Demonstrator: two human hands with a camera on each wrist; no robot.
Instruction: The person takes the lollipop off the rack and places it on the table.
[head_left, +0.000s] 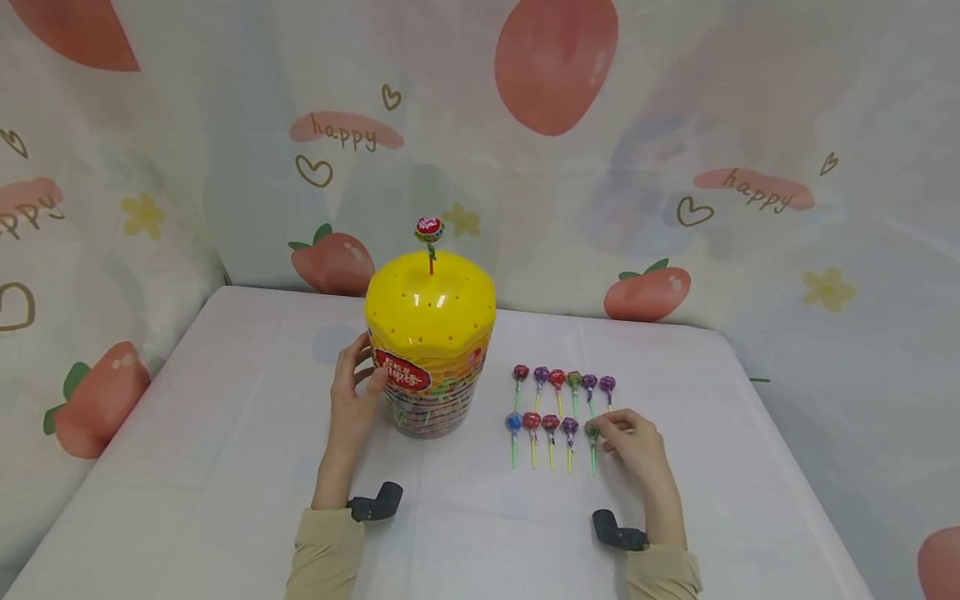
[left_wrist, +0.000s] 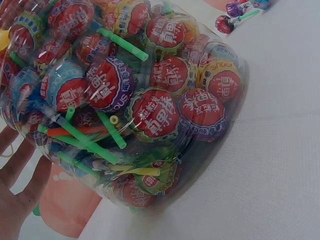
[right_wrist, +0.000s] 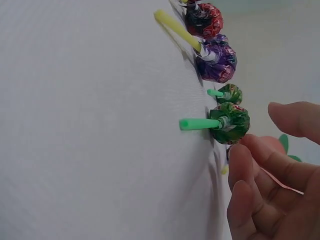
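A clear tub [head_left: 433, 414] with a yellow lid [head_left: 427, 312] stands on the table, packed with wrapped lollipops [left_wrist: 155, 115]. One red-topped lollipop [head_left: 430, 230] stands upright by its stick in the lid. My left hand [head_left: 356, 400] rests against the tub's left side, fingers spread around it. On the right, my right hand [head_left: 633, 442] is at a green-wrapped lollipop [right_wrist: 230, 123] that ends the front row. In the right wrist view the fingertips [right_wrist: 241, 155] are right at its candy, while the thumb [right_wrist: 295, 119] stands apart from it.
Two rows of lollipops lie right of the tub, with a blue one [head_left: 513, 422] at the front row's left end and a purple one [head_left: 607, 383] at the back row's right end. Behind the white table [head_left: 480, 533] hangs a printed cloth [head_left: 465, 150].
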